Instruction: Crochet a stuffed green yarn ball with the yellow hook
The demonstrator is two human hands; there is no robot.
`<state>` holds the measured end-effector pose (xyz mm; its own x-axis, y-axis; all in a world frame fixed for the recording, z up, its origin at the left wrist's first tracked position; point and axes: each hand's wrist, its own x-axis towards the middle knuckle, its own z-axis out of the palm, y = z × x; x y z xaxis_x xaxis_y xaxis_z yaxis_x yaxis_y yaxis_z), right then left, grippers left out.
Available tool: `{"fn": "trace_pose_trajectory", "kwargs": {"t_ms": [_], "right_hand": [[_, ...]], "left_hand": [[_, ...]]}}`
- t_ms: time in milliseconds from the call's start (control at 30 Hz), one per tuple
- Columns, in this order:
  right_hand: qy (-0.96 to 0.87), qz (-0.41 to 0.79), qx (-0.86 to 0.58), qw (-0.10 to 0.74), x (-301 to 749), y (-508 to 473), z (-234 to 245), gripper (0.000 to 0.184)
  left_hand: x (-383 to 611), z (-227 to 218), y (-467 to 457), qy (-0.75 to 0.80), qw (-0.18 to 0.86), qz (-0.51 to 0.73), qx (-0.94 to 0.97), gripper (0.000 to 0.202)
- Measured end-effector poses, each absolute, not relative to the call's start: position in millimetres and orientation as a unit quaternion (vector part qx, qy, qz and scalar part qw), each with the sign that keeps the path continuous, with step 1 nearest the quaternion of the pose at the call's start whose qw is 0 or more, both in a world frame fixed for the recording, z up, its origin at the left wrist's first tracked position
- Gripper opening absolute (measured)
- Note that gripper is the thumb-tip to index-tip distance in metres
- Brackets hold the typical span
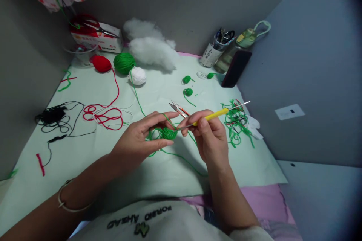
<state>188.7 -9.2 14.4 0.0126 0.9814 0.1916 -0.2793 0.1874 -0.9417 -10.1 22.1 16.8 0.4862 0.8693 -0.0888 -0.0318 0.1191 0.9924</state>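
Observation:
Between thumb and fingers, my left hand [141, 133] pinches a small round green crochet piece [169, 133], with green yarn running over the index finger. My right hand [210, 131] grips a crochet hook [213, 115] by its yellow handle. The hook's metal tip meets the right edge of the crochet piece; its other metal end points up to the right. Loose green yarn hangs beneath both hands. Just beyond my fingers lie small thread snips [179, 109] with orange-red handles. A green yarn ball [124, 63] stands farther back, its strand leading toward my left hand.
At the back are a red yarn ball [102, 64], a white yarn ball [137, 76], white stuffing [152, 51], a pen cup [212, 54], a bottle [229, 54] and a leaning phone [236, 69]. Black yarn [52, 116] lies left, green scraps [239, 124] right. Grey panels enclose the table.

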Motion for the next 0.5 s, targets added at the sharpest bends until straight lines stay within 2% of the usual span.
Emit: {"fn": "trace_pose_trajectory", "kwargs": {"t_ms": [300,400,500], "right_hand": [[-0.566,0.444,-0.392,0.573,191.9,-11.0,15.6,0.019],[-0.651,0.352,-0.405,0.536,193.7,-13.0,19.5,0.018],[-0.758,0.200,-0.398,0.476,191.4,-15.6,20.1,0.022]], "left_hand": [[-14.1,19.2,26.2,0.383,0.562,0.345,0.647,0.053],[-12.2,19.3,27.9,0.392,0.554,0.351,0.644,0.048],[-8.6,17.8,26.5,0.409,0.554,0.367,0.626,0.045]]}}
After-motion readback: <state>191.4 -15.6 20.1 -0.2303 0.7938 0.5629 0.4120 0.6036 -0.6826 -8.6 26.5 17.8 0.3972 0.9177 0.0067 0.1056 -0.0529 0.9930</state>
